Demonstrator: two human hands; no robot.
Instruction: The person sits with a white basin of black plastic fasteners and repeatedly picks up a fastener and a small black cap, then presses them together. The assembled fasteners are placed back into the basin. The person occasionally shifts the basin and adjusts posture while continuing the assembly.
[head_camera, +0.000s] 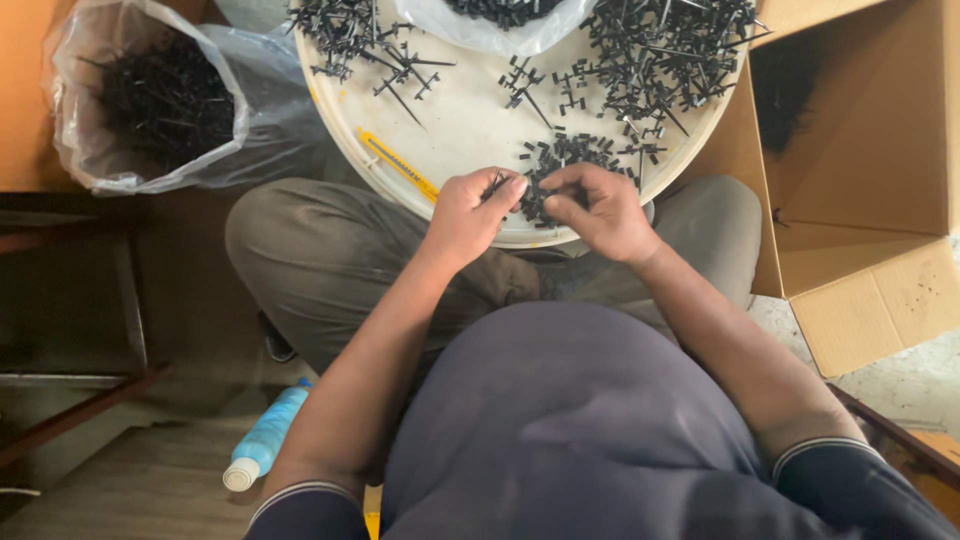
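Both hands are at the near edge of the round white plastic tray (470, 130), just above the middle of the frame. The left hand (468, 215) is curled in, thumb and fingertips pinched together on a small black plastic piece (497, 183), which pokes out just above its knuckles. Right beside it, the right hand (600, 212) has its fingers bent and closed together against the same little cluster of black plastic parts (560, 160); exactly what it grips is hidden under the fingers. The two hands nearly touch, fingertips facing each other over the tray rim.

Across the tray's upper half, more black plastic sprues (660, 50) lie in loose tangles, thick at the upper right, thinner at the upper left. A yellow utility knife (398, 163) rests on the tray near its left rim, just beside the left hand's wrist.

Upper left of the frame: a clear plastic bag (150, 100), open at the top, dark with more black parts. At the top centre, another clear bag (500, 25) sits on the tray's far side. On the right, an open brown cardboard box (870, 160), dark bits inside it. Lower left, on the floor, a light blue plastic bottle (265, 440) lies on its side beside the person's leg.
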